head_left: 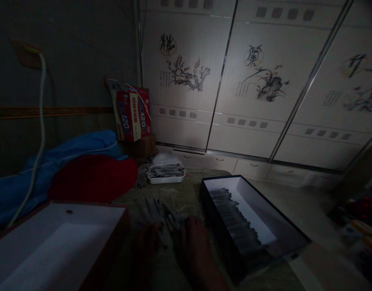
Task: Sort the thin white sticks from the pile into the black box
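The scene is very dim. My left hand (148,244) and my right hand (193,242) rest low on the table, side by side, at a loose pile of thin grey stick-like pieces (157,210). Their fingers are too dark to make out. To the right of my right hand lies a black box with a white inside (276,226), holding a row of the same grey pieces (234,220). Further back a small white tray (166,178) holds more of them.
An open white-lined box (52,242) sits at the front left. Behind it lie a red round lid (93,178), blue cloth (19,182) and a hanging white cable (40,133). A red carton (133,113) stands on a brown box by painted wardrobe doors (249,81).
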The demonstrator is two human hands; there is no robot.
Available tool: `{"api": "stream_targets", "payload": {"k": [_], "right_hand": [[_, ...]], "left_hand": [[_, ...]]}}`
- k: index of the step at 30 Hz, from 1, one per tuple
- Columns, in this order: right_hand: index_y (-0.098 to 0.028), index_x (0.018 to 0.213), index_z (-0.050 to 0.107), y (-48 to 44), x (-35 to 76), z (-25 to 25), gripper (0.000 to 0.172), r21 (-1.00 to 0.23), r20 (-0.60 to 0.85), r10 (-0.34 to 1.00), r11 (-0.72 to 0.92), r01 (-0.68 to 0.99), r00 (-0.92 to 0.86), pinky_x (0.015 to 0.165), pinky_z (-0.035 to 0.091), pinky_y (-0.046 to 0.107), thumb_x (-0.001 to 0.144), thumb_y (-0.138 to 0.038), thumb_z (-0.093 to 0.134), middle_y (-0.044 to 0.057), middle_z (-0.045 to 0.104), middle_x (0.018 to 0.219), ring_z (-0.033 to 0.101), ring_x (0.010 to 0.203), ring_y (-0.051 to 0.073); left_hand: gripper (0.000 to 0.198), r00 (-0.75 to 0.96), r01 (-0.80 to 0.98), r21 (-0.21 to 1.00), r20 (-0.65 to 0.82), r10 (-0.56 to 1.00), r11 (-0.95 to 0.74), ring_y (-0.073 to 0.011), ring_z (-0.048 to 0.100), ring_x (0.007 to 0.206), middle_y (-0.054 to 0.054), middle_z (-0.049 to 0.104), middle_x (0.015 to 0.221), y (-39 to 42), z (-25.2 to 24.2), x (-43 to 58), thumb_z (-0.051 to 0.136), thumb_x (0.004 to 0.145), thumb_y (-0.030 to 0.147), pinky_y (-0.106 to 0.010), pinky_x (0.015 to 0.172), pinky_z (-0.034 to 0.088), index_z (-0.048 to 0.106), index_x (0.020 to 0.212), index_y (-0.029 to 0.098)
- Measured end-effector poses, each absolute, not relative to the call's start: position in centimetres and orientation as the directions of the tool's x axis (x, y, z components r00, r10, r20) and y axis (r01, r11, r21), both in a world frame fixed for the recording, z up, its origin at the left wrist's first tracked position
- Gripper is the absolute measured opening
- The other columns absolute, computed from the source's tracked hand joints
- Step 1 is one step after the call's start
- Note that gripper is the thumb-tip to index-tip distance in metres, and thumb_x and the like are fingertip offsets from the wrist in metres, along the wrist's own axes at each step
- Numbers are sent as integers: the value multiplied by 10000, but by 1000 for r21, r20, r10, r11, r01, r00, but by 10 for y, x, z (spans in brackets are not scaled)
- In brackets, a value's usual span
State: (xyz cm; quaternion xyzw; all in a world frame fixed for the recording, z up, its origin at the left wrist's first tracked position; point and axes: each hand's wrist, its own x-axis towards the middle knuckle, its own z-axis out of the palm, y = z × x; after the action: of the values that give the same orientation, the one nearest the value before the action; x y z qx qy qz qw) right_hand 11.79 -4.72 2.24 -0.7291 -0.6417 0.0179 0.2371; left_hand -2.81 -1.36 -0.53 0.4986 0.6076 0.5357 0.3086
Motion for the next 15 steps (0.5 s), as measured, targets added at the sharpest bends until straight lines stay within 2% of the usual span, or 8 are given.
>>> {"api": "stream_targets", "payload": {"k": [3,6,9,12,15], "right_hand": [[-118,1008,632,-33,140,10,240,-316,251,933,-173,933,258,829,414,377,874,-215,457,170,637,1038,587,991,297],[-116,992,640,-27,146,-3,256,-323,234,934,-189,927,272,824,412,367,897,-224,428,171,644,1019,588,994,293],[-162,983,640,-33,138,-10,210,-346,265,940,-116,931,216,830,400,338,875,-212,467,133,640,1033,581,988,262],[-193,925,640,-38,132,-9,190,-402,352,922,-9,916,163,817,386,307,876,-196,456,92,650,946,587,914,224],[-192,829,639,-33,138,-7,221,-438,377,897,-46,898,230,751,384,299,895,-220,429,82,658,841,602,818,217]], "left_hand": [[349,-282,254,966,120,952,-46,-179,590,483,-23,636,510,-15,-2,-28,494,723,485,-275,493,486,673,637,197],[337,-275,246,968,106,956,-37,-192,613,543,-28,650,540,-16,0,-29,517,713,479,-275,535,490,691,674,193],[332,-283,244,970,92,955,-22,-207,633,607,-44,688,617,-14,-4,-29,532,695,483,-288,589,500,697,686,194],[345,-281,233,972,75,957,-8,-218,647,649,-58,710,675,-10,-11,-29,520,696,487,-299,626,504,698,705,191],[349,-295,237,972,74,953,-2,-231,653,693,-66,715,700,-9,-14,-29,519,690,491,-302,634,503,693,709,189]]}}
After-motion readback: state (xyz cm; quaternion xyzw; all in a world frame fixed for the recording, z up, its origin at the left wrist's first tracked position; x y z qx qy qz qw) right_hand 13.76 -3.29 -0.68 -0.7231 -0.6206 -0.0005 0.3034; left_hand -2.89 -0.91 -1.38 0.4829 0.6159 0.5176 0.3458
